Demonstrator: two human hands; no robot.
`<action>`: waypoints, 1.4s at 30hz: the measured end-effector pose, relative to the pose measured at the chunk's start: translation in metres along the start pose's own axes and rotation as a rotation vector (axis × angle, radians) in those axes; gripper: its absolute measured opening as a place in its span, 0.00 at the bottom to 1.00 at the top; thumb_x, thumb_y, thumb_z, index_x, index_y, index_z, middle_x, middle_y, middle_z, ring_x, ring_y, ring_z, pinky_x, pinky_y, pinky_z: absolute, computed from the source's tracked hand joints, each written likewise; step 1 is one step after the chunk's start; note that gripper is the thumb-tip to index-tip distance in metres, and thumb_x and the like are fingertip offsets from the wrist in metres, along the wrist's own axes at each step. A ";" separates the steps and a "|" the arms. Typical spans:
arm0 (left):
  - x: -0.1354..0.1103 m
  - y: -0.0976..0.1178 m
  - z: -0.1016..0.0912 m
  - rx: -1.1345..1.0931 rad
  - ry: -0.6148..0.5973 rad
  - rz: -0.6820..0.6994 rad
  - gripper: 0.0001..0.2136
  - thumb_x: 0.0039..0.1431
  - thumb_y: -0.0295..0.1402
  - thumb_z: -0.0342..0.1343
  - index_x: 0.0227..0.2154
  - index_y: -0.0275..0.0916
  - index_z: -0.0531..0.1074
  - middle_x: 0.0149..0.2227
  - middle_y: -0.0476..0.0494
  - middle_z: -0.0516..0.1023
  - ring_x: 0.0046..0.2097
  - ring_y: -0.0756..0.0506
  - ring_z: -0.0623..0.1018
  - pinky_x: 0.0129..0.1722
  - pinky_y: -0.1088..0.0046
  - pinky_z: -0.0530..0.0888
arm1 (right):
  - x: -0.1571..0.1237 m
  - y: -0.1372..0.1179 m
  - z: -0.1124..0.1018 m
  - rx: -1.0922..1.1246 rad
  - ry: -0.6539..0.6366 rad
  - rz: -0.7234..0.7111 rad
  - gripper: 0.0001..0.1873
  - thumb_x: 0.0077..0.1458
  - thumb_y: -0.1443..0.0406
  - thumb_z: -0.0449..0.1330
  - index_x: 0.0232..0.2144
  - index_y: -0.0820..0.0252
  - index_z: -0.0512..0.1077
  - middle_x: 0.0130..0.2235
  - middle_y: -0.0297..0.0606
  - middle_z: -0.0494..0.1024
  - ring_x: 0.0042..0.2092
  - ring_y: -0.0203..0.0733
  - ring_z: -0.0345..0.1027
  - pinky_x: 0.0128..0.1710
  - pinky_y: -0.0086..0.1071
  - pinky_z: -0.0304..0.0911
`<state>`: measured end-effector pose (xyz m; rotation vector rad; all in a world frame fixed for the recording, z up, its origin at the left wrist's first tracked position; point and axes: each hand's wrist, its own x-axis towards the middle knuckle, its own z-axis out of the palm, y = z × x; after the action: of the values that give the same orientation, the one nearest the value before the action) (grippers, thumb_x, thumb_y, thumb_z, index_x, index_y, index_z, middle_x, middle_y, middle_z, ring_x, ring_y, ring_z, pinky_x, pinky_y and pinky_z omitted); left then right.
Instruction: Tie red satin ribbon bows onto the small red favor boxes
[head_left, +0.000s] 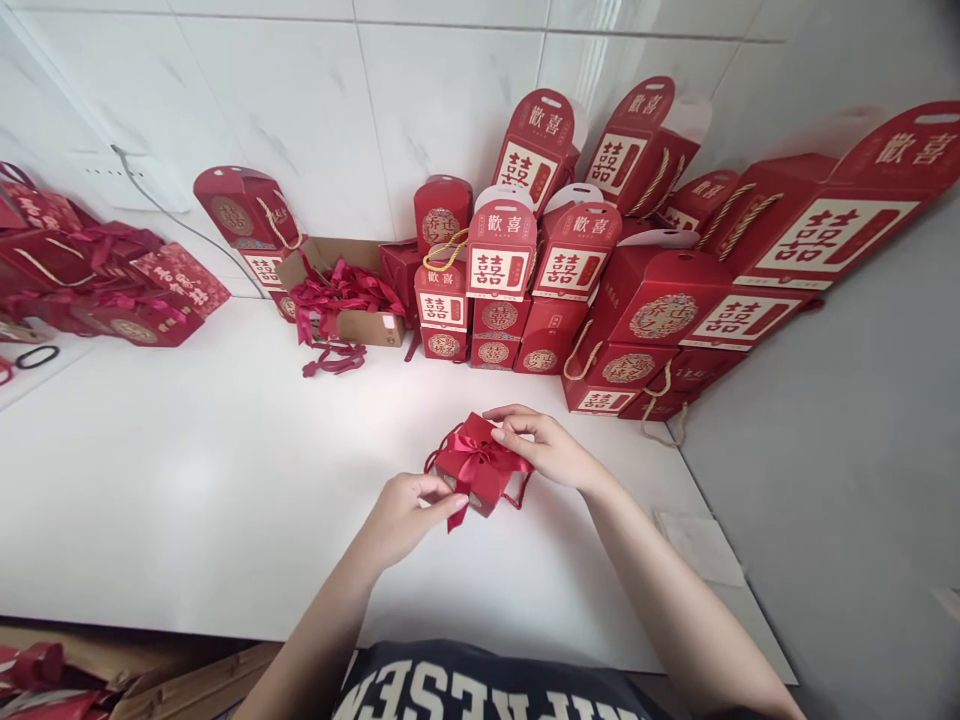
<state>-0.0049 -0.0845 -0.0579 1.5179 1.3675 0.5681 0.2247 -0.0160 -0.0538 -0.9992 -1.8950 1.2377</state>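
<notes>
A small red gift box (491,485) with a ribbon bow (480,453) on top is held between my two hands, just above the white table. My left hand (409,515) is closed at its lower left corner, thumb and fingers pinching the hanging tail of the ribbon. On the upper right side, my right hand (546,447) grips the box, its thumb pressing near the bow's right loop and its fingers round the far edge. Dark red cord handles (517,497) stick out at the box's sides. The fingertips under the box are partly hidden.
Stacked red boxes (630,370) with rope handles line the wall at the back right. A cardboard box (369,328) of red ribbons (341,300) stands at the back. Red bags (161,310) and scissors (37,357) lie at the left. White paper (701,547) lies at the right.
</notes>
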 end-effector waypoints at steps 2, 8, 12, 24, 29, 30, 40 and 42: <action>-0.001 -0.002 0.009 -0.011 -0.041 0.000 0.17 0.55 0.47 0.56 0.22 0.39 0.76 0.26 0.47 0.75 0.31 0.45 0.72 0.31 0.72 0.66 | 0.006 0.001 -0.001 0.022 -0.017 0.014 0.23 0.62 0.51 0.54 0.22 0.59 0.70 0.51 0.42 0.74 0.49 0.45 0.70 0.52 0.38 0.60; -0.007 0.008 -0.015 0.122 -0.249 -0.069 0.17 0.54 0.49 0.57 0.25 0.39 0.77 0.23 0.49 0.72 0.26 0.48 0.67 0.26 0.73 0.60 | 0.016 0.009 0.003 0.093 -0.027 0.073 0.21 0.61 0.49 0.53 0.30 0.60 0.71 0.49 0.42 0.75 0.44 0.43 0.70 0.45 0.36 0.63; 0.003 0.025 -0.040 0.180 0.111 0.042 0.15 0.53 0.48 0.59 0.34 0.41 0.71 0.29 0.51 0.69 0.31 0.49 0.67 0.32 0.74 0.64 | 0.016 0.009 -0.003 0.055 -0.082 0.012 0.21 0.61 0.51 0.55 0.25 0.60 0.69 0.51 0.42 0.73 0.46 0.42 0.69 0.48 0.36 0.61; 0.055 0.010 -0.020 -0.155 -0.173 0.138 0.15 0.52 0.44 0.61 0.25 0.36 0.69 0.22 0.54 0.60 0.25 0.53 0.60 0.26 0.75 0.57 | 0.019 0.023 0.000 0.066 -0.015 -0.017 0.20 0.62 0.55 0.55 0.23 0.60 0.65 0.51 0.42 0.73 0.48 0.41 0.69 0.49 0.36 0.61; 0.053 0.005 -0.025 -0.289 -0.182 0.082 0.17 0.55 0.44 0.59 0.23 0.36 0.65 0.22 0.53 0.64 0.24 0.53 0.63 0.25 0.76 0.60 | 0.015 0.009 0.006 -0.094 0.158 -0.119 0.11 0.64 0.59 0.54 0.33 0.58 0.68 0.51 0.43 0.72 0.53 0.44 0.65 0.52 0.39 0.59; 0.053 0.004 -0.025 -0.309 -0.168 0.070 0.17 0.56 0.44 0.59 0.24 0.36 0.65 0.21 0.53 0.64 0.23 0.53 0.63 0.24 0.77 0.60 | 0.012 0.002 0.009 -0.173 0.209 -0.169 0.09 0.64 0.59 0.54 0.36 0.57 0.68 0.50 0.43 0.72 0.52 0.44 0.65 0.52 0.39 0.59; 0.054 -0.004 -0.025 -0.129 0.158 0.124 0.21 0.51 0.46 0.63 0.20 0.37 0.60 0.19 0.56 0.57 0.24 0.54 0.58 0.23 0.78 0.55 | -0.014 -0.023 0.066 -1.049 0.053 -0.677 0.10 0.64 0.73 0.51 0.36 0.63 0.73 0.30 0.36 0.71 0.34 0.41 0.59 0.38 0.37 0.54; 0.054 -0.004 -0.025 -0.088 0.172 0.119 0.21 0.51 0.47 0.63 0.20 0.37 0.60 0.20 0.55 0.58 0.24 0.54 0.58 0.22 0.78 0.55 | -0.016 -0.017 0.067 -1.003 0.064 -0.675 0.11 0.64 0.73 0.51 0.35 0.63 0.73 0.30 0.36 0.71 0.34 0.41 0.59 0.38 0.36 0.55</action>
<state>-0.0135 -0.0261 -0.0648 1.5140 1.3683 0.8388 0.1724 -0.0629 -0.0623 -0.6847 -2.5152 -0.1839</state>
